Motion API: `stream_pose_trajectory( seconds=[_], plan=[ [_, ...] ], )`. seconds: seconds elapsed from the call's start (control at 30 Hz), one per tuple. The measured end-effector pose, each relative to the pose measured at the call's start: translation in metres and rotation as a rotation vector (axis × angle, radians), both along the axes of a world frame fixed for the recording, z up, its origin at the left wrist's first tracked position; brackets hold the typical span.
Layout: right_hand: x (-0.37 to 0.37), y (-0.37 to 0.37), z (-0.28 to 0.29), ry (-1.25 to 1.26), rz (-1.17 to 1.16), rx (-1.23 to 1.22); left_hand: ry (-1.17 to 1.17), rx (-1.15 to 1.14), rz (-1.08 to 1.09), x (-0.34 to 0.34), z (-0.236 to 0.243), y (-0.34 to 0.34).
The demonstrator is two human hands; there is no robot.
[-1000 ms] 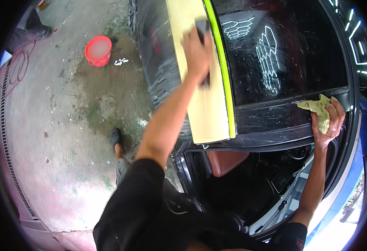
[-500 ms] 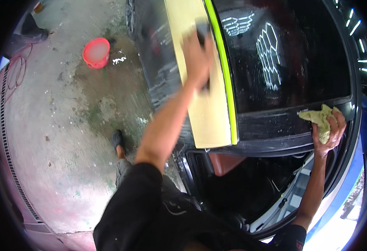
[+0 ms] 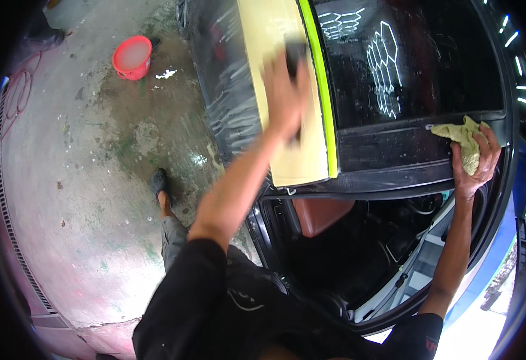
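Observation:
My left hand [image 3: 285, 96] is closed over a long, dark sanding block [image 3: 296, 51], blurred by motion. The block lies on a pale yellow section [image 3: 302, 159] of the car's bodywork, close to a bright yellow-green tape strip [image 3: 323, 96] along its edge. My right hand [image 3: 477, 161] grips a crumpled yellow-green cloth [image 3: 464, 135] and rests against the dark car body below the glass. Part of the cloth hangs out past the fingers and thumb.
An open door gap shows the dark interior with a brown seat [image 3: 321, 213]. Dull scuffed dark paint [image 3: 230, 102] borders the pale section. On the wet concrete floor stands a red bucket [image 3: 134, 57] of cloudy liquid. A drain grate [image 3: 11, 216] and a hose [image 3: 20, 96] lie at far left.
The view has shifted, so the car, bucket and my right hand sit higher. My left hand with the sanding block is nearer the pale section's lower end. Both holds are unchanged.

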State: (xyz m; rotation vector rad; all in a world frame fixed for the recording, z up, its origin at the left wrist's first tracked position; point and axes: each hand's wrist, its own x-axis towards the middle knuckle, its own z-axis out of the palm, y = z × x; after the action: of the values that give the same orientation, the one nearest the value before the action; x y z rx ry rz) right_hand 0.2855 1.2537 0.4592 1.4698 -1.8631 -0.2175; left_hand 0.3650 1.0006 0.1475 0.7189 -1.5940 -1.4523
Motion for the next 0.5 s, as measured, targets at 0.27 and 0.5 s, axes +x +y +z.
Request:
stream_pose_trajectory(
  seconds=[0.27, 0.5],
  plan=[
    [-0.005, 0.000, -0.006, 0.019, 0.015, -0.028, 0.079, 0.005, 0.015, 0.004, -0.005, 0.009],
    [-0.006, -0.003, -0.006, 0.022, 0.019, -0.030, 0.029, -0.017, 0.004, 0.025, -0.012, 0.037]
  ],
)
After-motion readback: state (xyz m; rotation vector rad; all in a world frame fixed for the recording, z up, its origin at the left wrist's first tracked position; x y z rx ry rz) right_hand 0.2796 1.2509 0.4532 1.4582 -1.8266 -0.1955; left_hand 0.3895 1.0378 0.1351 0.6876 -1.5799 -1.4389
